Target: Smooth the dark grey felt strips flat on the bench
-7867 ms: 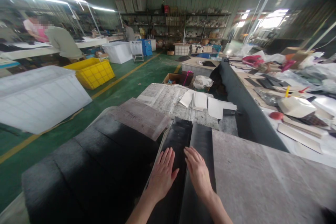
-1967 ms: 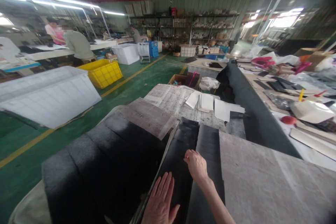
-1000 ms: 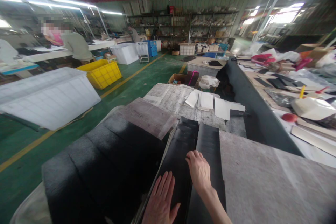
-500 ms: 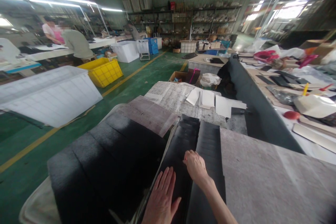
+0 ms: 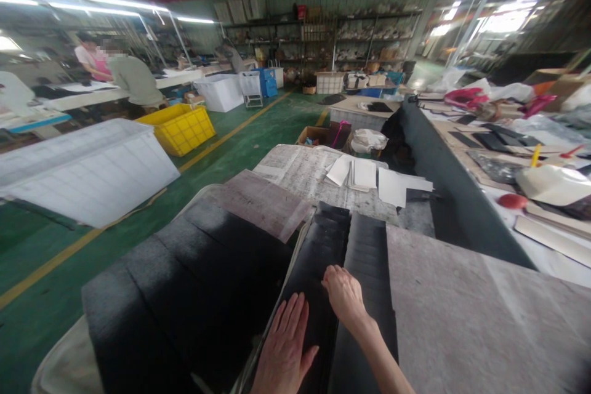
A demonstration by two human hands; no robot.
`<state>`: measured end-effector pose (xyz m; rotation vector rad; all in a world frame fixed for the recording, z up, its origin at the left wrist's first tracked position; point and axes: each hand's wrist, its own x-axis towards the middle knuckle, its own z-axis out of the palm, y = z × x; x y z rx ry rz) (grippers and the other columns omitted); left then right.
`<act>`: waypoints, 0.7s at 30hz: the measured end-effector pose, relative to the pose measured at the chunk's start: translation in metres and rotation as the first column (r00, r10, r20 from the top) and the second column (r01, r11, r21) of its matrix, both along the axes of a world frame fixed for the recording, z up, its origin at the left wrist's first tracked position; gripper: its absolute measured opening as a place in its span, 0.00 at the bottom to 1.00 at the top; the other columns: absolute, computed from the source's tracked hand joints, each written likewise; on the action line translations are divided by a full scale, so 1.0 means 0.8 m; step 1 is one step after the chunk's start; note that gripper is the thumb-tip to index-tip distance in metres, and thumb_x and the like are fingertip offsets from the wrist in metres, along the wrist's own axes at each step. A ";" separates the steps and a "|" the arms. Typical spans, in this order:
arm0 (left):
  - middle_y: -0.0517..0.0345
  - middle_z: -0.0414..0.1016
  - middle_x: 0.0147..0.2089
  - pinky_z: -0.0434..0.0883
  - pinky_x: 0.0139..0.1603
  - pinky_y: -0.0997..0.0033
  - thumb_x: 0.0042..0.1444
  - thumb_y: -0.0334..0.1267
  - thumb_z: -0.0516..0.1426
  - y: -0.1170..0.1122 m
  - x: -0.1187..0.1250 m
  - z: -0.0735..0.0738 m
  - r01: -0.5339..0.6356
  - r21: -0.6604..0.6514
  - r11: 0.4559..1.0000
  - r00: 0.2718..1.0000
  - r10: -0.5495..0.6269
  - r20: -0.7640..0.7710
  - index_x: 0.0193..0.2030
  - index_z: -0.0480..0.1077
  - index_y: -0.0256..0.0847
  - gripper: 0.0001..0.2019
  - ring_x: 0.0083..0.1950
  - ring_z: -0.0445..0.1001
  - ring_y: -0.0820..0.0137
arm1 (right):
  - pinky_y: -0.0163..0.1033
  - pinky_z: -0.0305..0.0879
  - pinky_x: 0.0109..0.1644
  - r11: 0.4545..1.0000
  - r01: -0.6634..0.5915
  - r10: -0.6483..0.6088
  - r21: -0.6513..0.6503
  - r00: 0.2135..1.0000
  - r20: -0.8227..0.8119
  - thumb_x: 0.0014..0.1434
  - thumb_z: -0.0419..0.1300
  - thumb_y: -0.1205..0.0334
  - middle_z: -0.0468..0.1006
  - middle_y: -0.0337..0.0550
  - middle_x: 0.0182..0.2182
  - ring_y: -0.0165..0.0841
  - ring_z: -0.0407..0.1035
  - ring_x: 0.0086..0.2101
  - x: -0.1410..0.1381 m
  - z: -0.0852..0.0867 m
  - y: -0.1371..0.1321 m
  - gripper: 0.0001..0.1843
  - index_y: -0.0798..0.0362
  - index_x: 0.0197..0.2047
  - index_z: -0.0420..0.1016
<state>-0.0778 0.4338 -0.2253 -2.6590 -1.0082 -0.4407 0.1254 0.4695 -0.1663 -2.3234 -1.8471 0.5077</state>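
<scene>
My left hand [image 5: 285,338] lies flat, fingers stretched out, on a long black strip of sheet material [image 5: 318,258]. Just to its right, my right hand [image 5: 344,295] is closed with the fingers curled in, over the strip's right edge. What those fingers hold, if anything, is hidden. A second black strip [image 5: 367,258] runs alongside on the right, partly under my right forearm. Larger black sheets [image 5: 184,283] are spread out to the left of my hands.
Greyish-brown boards [image 5: 462,295] cover the table on the right. White pieces [image 5: 364,173] lie farther back. A cluttered bench [image 5: 545,203] stands at right, with a yellow bin [image 5: 178,129] and a white bin [image 5: 87,172] on the floor at left. Two people work at a far table.
The view has shifted very slightly. Both hands stay in nearly the same place on the black strip.
</scene>
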 end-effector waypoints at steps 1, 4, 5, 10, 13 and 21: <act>0.46 0.60 0.73 0.68 0.64 0.56 0.62 0.46 0.56 0.001 0.000 0.000 0.010 0.009 1.000 1.000 -0.010 0.002 0.69 0.61 0.31 0.32 0.73 0.59 0.57 | 0.37 0.60 0.40 1.000 0.001 -0.001 0.007 1.000 -0.003 0.67 0.58 0.70 0.81 0.44 0.40 0.37 0.76 0.42 0.000 -0.001 0.000 0.05 0.54 0.40 0.75; 0.45 0.62 0.72 0.65 0.65 0.56 0.62 0.47 0.56 0.004 0.000 -0.002 0.035 0.038 0.999 0.999 -0.035 0.006 0.68 0.63 0.31 0.32 0.72 0.60 0.57 | 0.37 0.59 0.38 1.000 0.007 -0.007 0.029 1.000 -0.017 0.66 0.59 0.70 0.81 0.42 0.38 0.36 0.76 0.41 0.001 -0.005 0.000 0.05 0.52 0.39 0.75; 0.45 0.63 0.72 0.64 0.65 0.56 0.61 0.48 0.57 0.006 -0.001 -0.002 0.046 0.044 0.998 0.999 -0.047 0.003 0.68 0.63 0.31 0.32 0.72 0.59 0.57 | 0.36 0.59 0.38 0.999 0.013 -0.013 0.037 1.000 -0.022 0.65 0.60 0.70 0.81 0.41 0.38 0.35 0.76 0.41 0.001 -0.005 0.000 0.05 0.52 0.38 0.74; 0.43 0.66 0.69 0.63 0.65 0.58 0.58 0.48 0.58 0.012 -0.002 -0.006 0.096 0.095 0.991 0.995 -0.097 0.006 0.66 0.66 0.30 0.33 0.71 0.62 0.56 | 0.34 0.57 0.34 0.994 0.066 -0.062 0.092 0.997 -0.045 0.63 0.61 0.71 0.80 0.35 0.36 0.31 0.76 0.36 0.009 0.001 -0.002 0.07 0.49 0.39 0.72; 0.44 0.69 0.67 0.65 0.63 0.57 0.57 0.47 0.58 0.015 -0.002 -0.016 0.099 0.134 0.986 0.994 -0.103 0.025 0.64 0.68 0.31 0.31 0.68 0.65 0.56 | 0.34 0.58 0.33 0.983 0.114 -0.106 0.147 0.993 -0.060 0.66 0.57 0.70 0.78 0.35 0.37 0.29 0.75 0.34 0.019 0.007 -0.003 0.08 0.48 0.38 0.72; 0.48 0.71 0.66 0.65 0.66 0.59 0.63 0.53 0.55 0.029 -0.012 -0.050 0.151 0.200 0.968 0.989 -0.149 -0.023 0.63 0.70 0.34 0.28 0.76 0.52 0.56 | 0.35 0.65 0.40 0.983 0.133 -0.128 0.130 0.991 -0.044 0.61 0.64 0.73 0.80 0.39 0.41 0.35 0.76 0.43 0.024 -0.003 0.009 0.10 0.49 0.42 0.75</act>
